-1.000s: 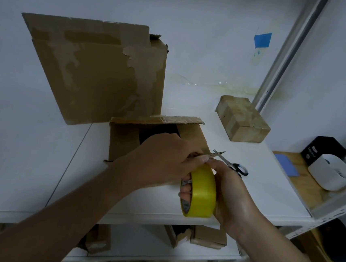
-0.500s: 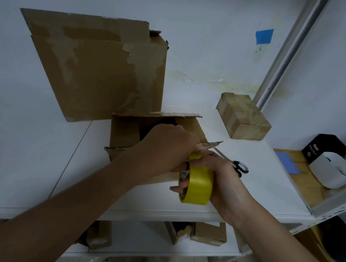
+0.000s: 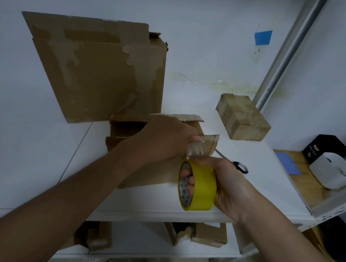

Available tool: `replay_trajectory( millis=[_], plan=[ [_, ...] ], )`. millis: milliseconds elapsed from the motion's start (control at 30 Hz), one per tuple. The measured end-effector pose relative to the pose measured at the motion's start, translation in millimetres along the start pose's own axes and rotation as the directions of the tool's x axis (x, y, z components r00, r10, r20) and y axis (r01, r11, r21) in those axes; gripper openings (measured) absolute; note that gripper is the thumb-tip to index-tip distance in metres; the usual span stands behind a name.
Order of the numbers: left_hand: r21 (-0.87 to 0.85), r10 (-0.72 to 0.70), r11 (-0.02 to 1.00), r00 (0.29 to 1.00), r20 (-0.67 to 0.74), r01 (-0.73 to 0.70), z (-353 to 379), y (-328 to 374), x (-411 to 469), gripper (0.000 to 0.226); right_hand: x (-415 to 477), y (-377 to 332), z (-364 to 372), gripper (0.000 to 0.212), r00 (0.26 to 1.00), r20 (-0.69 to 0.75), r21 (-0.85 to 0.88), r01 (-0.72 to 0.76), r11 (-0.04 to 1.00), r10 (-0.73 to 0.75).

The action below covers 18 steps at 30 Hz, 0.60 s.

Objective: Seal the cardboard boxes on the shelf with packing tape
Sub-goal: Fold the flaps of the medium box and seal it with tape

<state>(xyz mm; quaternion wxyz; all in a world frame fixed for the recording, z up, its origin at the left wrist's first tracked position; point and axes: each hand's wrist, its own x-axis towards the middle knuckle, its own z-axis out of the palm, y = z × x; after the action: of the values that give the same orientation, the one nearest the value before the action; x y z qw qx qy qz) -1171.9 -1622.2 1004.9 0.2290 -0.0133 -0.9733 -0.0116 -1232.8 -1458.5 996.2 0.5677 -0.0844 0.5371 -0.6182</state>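
Observation:
A small open cardboard box (image 3: 125, 130) sits near the front of the white shelf (image 3: 257, 191), its flaps up. My right hand (image 3: 224, 178) grips a yellow tape roll (image 3: 201, 187) in front of the box, fingers through its core. My left hand (image 3: 167, 138) pinches the free end of the clear tape strip (image 3: 195, 151), pulled a short way up from the roll beside the box's right flap (image 3: 210, 141). A large worn box (image 3: 101, 71) stands behind. A small taped box (image 3: 243, 116) lies at the back right.
Scissors (image 3: 238, 166) lie on the shelf just right of my hands. A lower shelf holds several small boxes (image 3: 206, 233). At the right, a wooden surface carries a white container (image 3: 333, 171), a black box (image 3: 323, 145) and a blue pad (image 3: 287, 165). A metal upright (image 3: 289, 51) rises at the back right.
My hands and the roll have shifted slightly, and a short length of clear tape has been pulled up off the roll by my left fingers. The view has moved closer to the shelf.

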Motion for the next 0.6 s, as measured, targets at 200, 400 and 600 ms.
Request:
replay_trajectory(
  millis=[200, 400, 600],
  plan=[
    [-0.008, 0.008, 1.0, 0.996, -0.085, -0.009, 8.1, -4.8, -2.1, 0.016, 2.6, 9.7, -2.1, 0.021, 0.998, -0.045, -0.031, -0.053, 0.998, 0.052],
    [-0.061, -0.114, 0.991, 0.993, 0.037, 0.116, 1.3, -9.2, 0.5, 0.028, 4.4, 16.5, 1.8, 0.044, 0.997, -0.057, -0.036, 0.051, 0.998, -0.053],
    [-0.056, -0.165, 0.983, 0.975, 0.15, 0.175, -1.5, -8.9, 2.0, 0.043, 6.1, 15.2, 4.6, 0.039, 0.99, -0.139, -0.119, 0.021, 0.993, -0.037]
  ],
)
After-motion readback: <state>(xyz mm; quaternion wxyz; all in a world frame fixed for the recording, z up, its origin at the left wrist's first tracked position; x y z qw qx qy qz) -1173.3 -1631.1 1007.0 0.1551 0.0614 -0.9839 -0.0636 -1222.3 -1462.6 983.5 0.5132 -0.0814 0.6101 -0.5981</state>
